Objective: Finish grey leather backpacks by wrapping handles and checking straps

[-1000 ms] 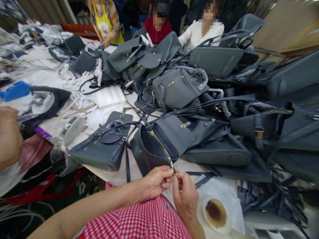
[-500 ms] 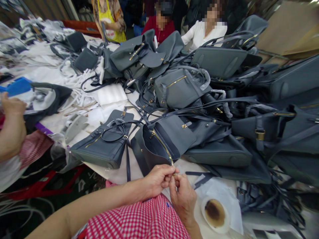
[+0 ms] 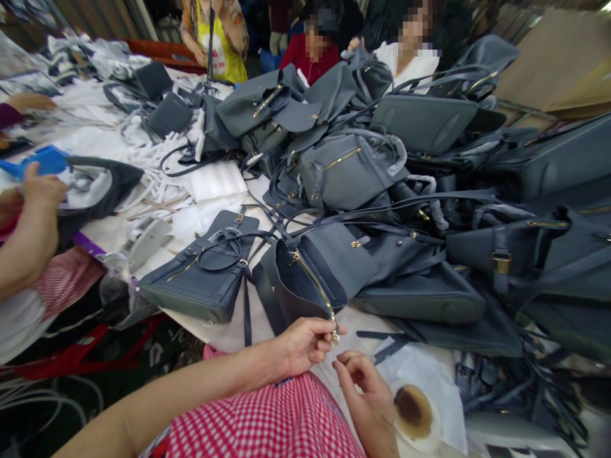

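Note:
A dark grey leather bag point(image 3: 315, 273) lies open at the table's near edge, with a gold zipper point(image 3: 315, 289) running down to its corner. My left hand point(image 3: 305, 343) is closed, pinching the lower end of that zipper. My right hand point(image 3: 370, 391) hovers just right of it, apart from the bag, thumb and forefinger curled together in a pinch; whether anything is between them I cannot make out. A red-and-white checked cloth point(image 3: 267, 423) covers my lap below both hands.
A big heap of grey bags point(image 3: 429, 191) fills the table to the right. Another bag point(image 3: 205, 273) lies flat at left. A small dish with brown paste point(image 3: 413, 410) sits on white paper by my right hand. A neighbour's hand point(image 3: 38, 197) works at left; three people stand across.
My right hand has let go of the zipper end and dropped down to the right. My left hand keeps its grip. The neighbour's hand at left has risen towards the blue object.

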The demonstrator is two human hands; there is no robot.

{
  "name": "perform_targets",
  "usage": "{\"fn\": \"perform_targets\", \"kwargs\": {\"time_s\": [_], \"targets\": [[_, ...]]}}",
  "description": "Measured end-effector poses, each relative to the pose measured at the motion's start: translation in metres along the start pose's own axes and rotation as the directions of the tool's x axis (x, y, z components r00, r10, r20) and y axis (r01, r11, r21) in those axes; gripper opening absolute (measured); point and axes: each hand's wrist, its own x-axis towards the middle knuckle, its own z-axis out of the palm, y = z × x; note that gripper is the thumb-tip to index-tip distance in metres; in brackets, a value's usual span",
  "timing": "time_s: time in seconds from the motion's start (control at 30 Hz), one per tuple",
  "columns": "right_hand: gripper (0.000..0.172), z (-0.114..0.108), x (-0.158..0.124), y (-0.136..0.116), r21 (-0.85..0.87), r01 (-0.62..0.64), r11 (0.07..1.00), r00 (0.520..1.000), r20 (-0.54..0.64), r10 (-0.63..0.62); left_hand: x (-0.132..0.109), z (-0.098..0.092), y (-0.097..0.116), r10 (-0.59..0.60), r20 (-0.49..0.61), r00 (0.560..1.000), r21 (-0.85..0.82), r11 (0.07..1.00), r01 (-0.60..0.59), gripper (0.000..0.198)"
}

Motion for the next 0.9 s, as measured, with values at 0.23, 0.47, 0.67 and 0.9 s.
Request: {"fn": "perform_targets", "kwargs": {"time_s": [0.23, 0.47, 0.67, 0.9], "targets": [[0.05, 0.003, 0.013, -0.016, 0.448, -0.463, 0.765, 0.88, 0.132, 0.456, 0.001, -0.003, -0.005, 0.048, -0.001, 0.999, 0.056, 0.997, -0.048, 0.017], [0.047, 0.012, 0.034, -0.022, 0.355, -0.524, 0.774, 0.851, 0.209, 0.481, -0.002, -0.008, -0.012, 0.143, -0.033, 0.989, 0.181, 0.974, -0.134, 0.029], [0.042, 0.017, 0.045, -0.029, 0.315, -0.574, 0.756, 0.8, 0.414, 0.434, -0.012, -0.015, -0.013, 0.214, -0.018, 0.977, 0.193, 0.959, -0.207, 0.031], [0.038, 0.027, 0.046, -0.033, 0.466, -0.633, 0.618, 0.771, 0.455, 0.446, -0.06, -0.022, -0.006, 0.634, 0.205, 0.746, 0.816, 0.31, -0.488, 0.023]]}}
